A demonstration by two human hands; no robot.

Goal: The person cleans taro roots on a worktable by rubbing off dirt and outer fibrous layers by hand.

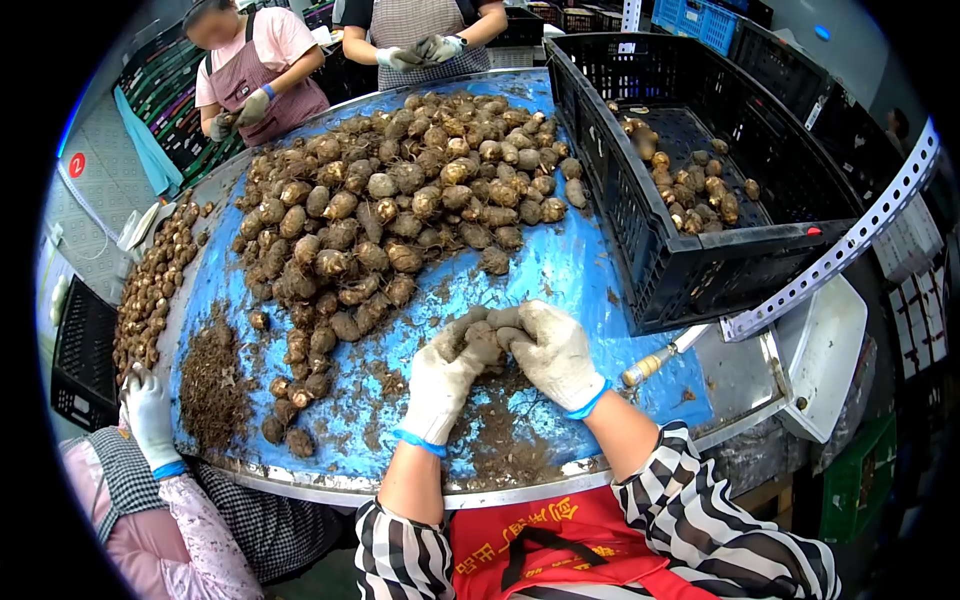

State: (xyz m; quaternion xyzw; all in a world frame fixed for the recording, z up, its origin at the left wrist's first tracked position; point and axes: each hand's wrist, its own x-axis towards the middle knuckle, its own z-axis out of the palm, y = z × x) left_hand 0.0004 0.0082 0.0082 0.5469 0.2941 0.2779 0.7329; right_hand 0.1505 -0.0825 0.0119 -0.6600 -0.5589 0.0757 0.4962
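Head view: a soil-coated tuber (484,345) sits between my left grip (440,378) and right grip (552,352), both gloved and closed on it, above the blue-covered tabletop (575,270); a tuber heap (400,190) lies beyond; a wooden-handled tool (648,367) rests rightward.

White gloves (438,394) cover the left hand (448,372) and the right hand (550,350), turning grey and soiled toward the fingers (506,318). Each ends in a bright blue cuff (420,443). The forearms (411,485) are bare down to loose sleeves (715,520) in bold black and white stripes. A red apron (600,565) covers the front, printed with yellow characters (485,557) at left and right.
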